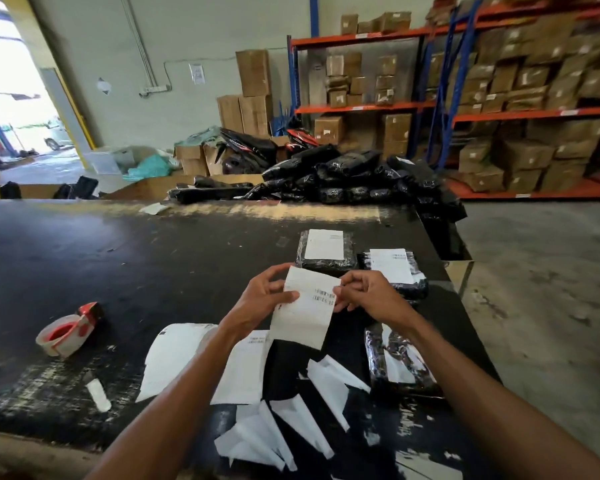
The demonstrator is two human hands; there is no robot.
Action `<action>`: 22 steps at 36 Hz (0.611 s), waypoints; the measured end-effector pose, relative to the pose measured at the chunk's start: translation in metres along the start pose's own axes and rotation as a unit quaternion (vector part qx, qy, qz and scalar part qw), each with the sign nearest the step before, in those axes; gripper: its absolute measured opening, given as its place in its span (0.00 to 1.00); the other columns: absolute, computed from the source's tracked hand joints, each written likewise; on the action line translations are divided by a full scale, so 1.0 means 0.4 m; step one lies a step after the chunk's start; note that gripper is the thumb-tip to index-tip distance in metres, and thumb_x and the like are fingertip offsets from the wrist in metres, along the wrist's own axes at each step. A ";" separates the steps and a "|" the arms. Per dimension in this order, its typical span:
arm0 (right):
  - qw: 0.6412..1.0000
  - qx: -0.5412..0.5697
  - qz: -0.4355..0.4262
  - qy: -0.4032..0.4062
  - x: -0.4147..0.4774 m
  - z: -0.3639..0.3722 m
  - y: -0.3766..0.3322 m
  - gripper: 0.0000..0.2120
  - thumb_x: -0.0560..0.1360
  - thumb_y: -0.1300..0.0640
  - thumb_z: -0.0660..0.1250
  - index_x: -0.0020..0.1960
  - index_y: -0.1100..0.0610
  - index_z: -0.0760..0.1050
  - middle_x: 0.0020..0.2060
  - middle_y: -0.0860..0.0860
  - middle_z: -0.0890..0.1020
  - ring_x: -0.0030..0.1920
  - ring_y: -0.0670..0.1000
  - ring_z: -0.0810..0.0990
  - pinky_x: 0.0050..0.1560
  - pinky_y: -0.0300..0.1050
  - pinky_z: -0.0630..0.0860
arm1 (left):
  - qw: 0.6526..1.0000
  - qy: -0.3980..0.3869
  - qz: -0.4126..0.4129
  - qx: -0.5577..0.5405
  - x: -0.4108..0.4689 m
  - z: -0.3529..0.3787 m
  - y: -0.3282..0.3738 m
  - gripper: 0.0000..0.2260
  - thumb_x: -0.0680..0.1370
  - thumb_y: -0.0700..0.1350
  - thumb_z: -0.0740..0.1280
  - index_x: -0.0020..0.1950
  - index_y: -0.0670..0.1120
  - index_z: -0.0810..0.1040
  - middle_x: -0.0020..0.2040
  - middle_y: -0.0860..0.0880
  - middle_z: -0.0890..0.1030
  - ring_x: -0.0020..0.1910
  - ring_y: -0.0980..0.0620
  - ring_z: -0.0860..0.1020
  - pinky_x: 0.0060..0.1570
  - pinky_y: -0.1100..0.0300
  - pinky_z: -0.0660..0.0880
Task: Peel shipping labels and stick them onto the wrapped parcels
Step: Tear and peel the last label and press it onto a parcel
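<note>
I see both hands raised over the scuffed black worktop (pixel 118 258), holding one white rectangular paper shipping label (pixel 303 308) between them. The left hand (pixel 260 301) is closed on the label's left edge, thumb laid flat across the front. The right hand (pixel 368 292) pinches the right edge beside a block of dark print, fingertips (pixel 340 289) curled tight. The sheet is slightly bowed and tilted.

At twelve o'clock from the label lies a flat black parcel in glossy crinkled wrap (pixel 326 252) already wearing a white label. Just beside it, at two o'clock, a second wrapped black parcel (pixel 395 271) also carries one. At five o'clock a third shiny black parcel (pixel 400 365) sits near the worktop's right edge.

At six to seven o'clock, loose white sheets (pixel 174 358) and narrow, pointed white backing strips (pixel 329 379) lie scattered flat. Well apart at nine o'clock rests a red tape dispenser with a pale tape roll (pixel 68 330).

Beyond the far edge, a heap of black wrapped bundles (pixel 343 178) lies before orange-and-blue metal shelving stacked with brown cardboard boxes (pixel 520 98).
</note>
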State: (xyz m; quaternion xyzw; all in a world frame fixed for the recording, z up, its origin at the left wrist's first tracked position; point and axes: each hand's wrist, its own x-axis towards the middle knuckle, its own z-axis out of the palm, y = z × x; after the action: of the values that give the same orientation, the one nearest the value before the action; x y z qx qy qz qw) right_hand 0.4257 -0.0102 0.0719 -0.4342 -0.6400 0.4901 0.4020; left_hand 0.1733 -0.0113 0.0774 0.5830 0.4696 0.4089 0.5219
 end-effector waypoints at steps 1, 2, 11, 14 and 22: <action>1.000 -0.004 -0.002 -0.002 -0.006 -0.015 0.001 0.11 0.79 0.60 0.70 0.52 0.69 0.74 0.44 0.60 0.87 0.45 0.63 0.87 0.38 0.43 0.77 | 1.000 -0.003 -0.006 -0.005 0.000 0.020 0.006 0.26 0.75 0.37 0.74 0.71 0.50 0.71 0.57 0.47 0.86 0.54 0.48 0.85 0.51 0.52 0.83; 1.000 -0.006 -0.005 -0.007 -0.014 -0.032 0.000 0.11 0.79 0.61 0.70 0.51 0.69 0.73 0.43 0.60 0.87 0.44 0.63 0.87 0.36 0.42 0.77 | 1.000 -0.009 -0.009 -0.008 0.002 0.042 0.009 0.26 0.75 0.39 0.74 0.71 0.49 0.72 0.57 0.46 0.86 0.55 0.47 0.85 0.52 0.51 0.82; 0.999 -0.005 0.005 -0.034 -0.069 -0.155 -0.011 0.06 0.80 0.60 0.68 0.51 0.65 0.77 0.45 0.60 0.87 0.46 0.62 0.87 0.43 0.46 0.78 | 0.997 -0.019 0.020 0.069 0.023 0.176 0.031 0.22 0.71 0.38 0.78 0.63 0.48 0.78 0.55 0.47 0.86 0.54 0.50 0.85 0.51 0.56 0.83; 0.999 -0.009 0.010 -0.044 -0.080 -0.184 -0.014 0.08 0.80 0.59 0.68 0.51 0.66 0.79 0.47 0.60 0.87 0.47 0.63 0.87 0.48 0.51 0.78 | 0.996 -0.031 0.022 0.084 0.023 0.194 0.043 0.21 0.72 0.38 0.77 0.63 0.49 0.78 0.54 0.48 0.86 0.53 0.53 0.85 0.48 0.60 0.82; 0.998 -0.025 0.007 -0.062 -0.093 -0.215 -0.009 0.11 0.81 0.60 0.67 0.54 0.69 0.78 0.46 0.59 0.88 0.47 0.62 0.87 0.53 0.56 0.77 | 0.993 -0.036 0.020 0.114 0.027 0.225 0.038 0.23 0.72 0.38 0.78 0.64 0.48 0.77 0.56 0.47 0.86 0.55 0.50 0.84 0.56 0.48 0.82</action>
State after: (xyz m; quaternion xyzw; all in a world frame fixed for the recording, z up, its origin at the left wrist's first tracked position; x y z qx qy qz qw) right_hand 0.5171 -0.0220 0.0889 -0.4171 -0.6727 0.5029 0.3472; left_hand 0.2645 -0.0212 0.0816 0.6624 0.4822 0.3419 0.4603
